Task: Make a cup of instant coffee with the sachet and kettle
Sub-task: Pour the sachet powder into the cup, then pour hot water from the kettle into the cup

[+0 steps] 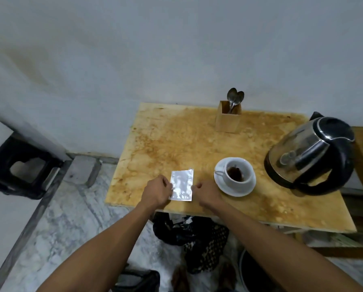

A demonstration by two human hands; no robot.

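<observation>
Left hand (157, 191) and right hand (208, 193) pinching silver sachet (181, 185) edges, lower centre; flat on worktop (176, 133), emptied into cup (238, 172).

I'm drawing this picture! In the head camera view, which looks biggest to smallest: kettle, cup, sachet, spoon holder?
1. kettle, clearly biggest.
2. sachet and wooden spoon holder look about alike; the holder sits farther back, so no ranking.
3. cup, smallest.

Both hands, left hand (157, 191) and right hand (208, 193), are pinching the silver sachet (181, 185) flat on the desk (176, 133), beside the powder-filled cup (238, 172).
</observation>
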